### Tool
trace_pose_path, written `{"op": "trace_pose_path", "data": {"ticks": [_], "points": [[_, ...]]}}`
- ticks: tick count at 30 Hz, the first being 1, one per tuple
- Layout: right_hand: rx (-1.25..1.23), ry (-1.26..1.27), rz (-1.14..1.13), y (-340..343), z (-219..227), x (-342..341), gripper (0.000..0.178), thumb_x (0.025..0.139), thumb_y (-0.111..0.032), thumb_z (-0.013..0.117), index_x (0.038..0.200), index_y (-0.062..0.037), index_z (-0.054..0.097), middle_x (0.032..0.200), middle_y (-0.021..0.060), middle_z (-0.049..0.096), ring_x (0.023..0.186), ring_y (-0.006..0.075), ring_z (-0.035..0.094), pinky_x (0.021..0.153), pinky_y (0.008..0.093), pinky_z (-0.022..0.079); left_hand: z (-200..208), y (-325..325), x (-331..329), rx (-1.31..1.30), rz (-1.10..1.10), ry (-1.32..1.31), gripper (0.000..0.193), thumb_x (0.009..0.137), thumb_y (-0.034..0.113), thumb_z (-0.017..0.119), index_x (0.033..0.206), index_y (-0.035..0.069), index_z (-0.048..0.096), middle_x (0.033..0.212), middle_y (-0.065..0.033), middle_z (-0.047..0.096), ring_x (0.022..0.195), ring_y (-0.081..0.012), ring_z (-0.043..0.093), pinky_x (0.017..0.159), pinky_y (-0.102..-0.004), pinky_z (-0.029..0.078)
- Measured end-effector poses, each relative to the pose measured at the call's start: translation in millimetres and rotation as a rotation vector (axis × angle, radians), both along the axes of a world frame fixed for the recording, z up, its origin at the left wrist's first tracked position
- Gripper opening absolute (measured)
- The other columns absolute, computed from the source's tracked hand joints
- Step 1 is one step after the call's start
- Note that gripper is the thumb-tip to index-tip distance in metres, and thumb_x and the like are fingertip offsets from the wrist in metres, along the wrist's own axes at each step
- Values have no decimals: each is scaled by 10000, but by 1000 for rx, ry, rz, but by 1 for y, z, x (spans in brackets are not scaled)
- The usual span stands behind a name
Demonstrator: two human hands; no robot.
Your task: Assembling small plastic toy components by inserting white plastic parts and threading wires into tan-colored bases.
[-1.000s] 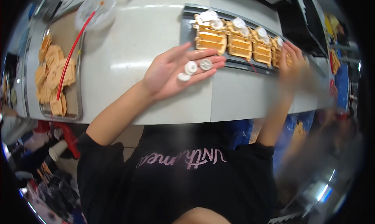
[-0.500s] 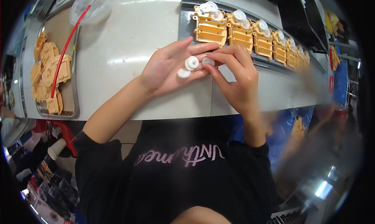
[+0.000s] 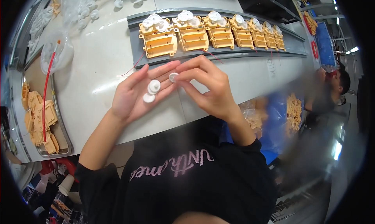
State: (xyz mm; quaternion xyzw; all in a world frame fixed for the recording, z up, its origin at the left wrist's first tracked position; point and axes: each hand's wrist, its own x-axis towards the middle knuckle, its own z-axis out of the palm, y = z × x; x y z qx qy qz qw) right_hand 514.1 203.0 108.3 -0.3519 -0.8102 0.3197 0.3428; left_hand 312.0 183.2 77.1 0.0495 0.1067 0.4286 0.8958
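Note:
My left hand [image 3: 131, 93] is palm up with its fingers stretched out, open, over the near part of the table. A few small white plastic gears [image 3: 154, 87] rest on it, stacked partly over each other near the finger bases. Over its fingertips, my right hand [image 3: 209, 87] pinches one more white gear [image 3: 173, 77] between thumb and fingers. Just beyond the hands, a grey rail [image 3: 136, 38] holds a row of several yellow plastic housings [image 3: 159, 44], each with white gears at its far end. Thin red wires trail from some of them.
At the left lies a metal tray [image 3: 67, 146] with yellow plastic parts [image 3: 39, 114]. A clear tub [image 3: 64, 56] with a red tube [image 3: 47, 91] stands by it. Loose white parts [image 3: 91, 9] lie at the far left. Blue-lined bins [image 3: 273, 122] hold yellow parts at right, near another person [image 3: 332, 83].
The view has swung right, so the hands and rail appear further left. The right hand still pinches the gear over the left fingers; the gears on the palm stay in place.

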Motion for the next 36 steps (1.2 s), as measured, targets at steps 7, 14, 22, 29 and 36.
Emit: {"op": "trace_pose_path", "data": {"ticks": [7,14,22,29,36], "points": [[354,-140,29,6,-4,4,335,692,55,725,1010,-13,644,1032,114,637,866,239,644,699,315,539,0,0,-2,6,-3,29,603,1004,299,317,1425,-112,186,1481,-221,270,1393,-296,265,1171,-391,213],[528,-98,-236,39,3,47,315,687,100,687,971,-35,693,938,104,697,789,198,668,674,285,539,1,-4,-4,-14,-44,-3,634,1002,343,298,1452,-75,141,1520,-257,152,1420,-336,195,1160,-414,231],[546,-235,-728,122,-16,165,143,833,-55,677,962,-10,716,956,87,715,884,161,674,779,266,535,6,2,-1,-51,-19,-52,611,1003,304,293,1439,-100,152,1510,-260,182,1414,-337,211,1160,-402,232],[504,-271,-712,130,-22,167,144,834,-50,675,967,-12,715,956,91,712,858,160,674,764,261,536,5,2,-4,-49,13,-56,614,1008,312,291,1432,-112,157,1503,-273,184,1409,-346,220,1161,-404,233],[503,-291,-672,130,-22,170,146,835,-46,673,971,-8,711,954,93,708,837,159,673,748,255,539,6,3,-4,-63,15,-44,619,1011,329,284,1433,-107,160,1498,-272,198,1407,-343,225,1159,-403,238]]}}
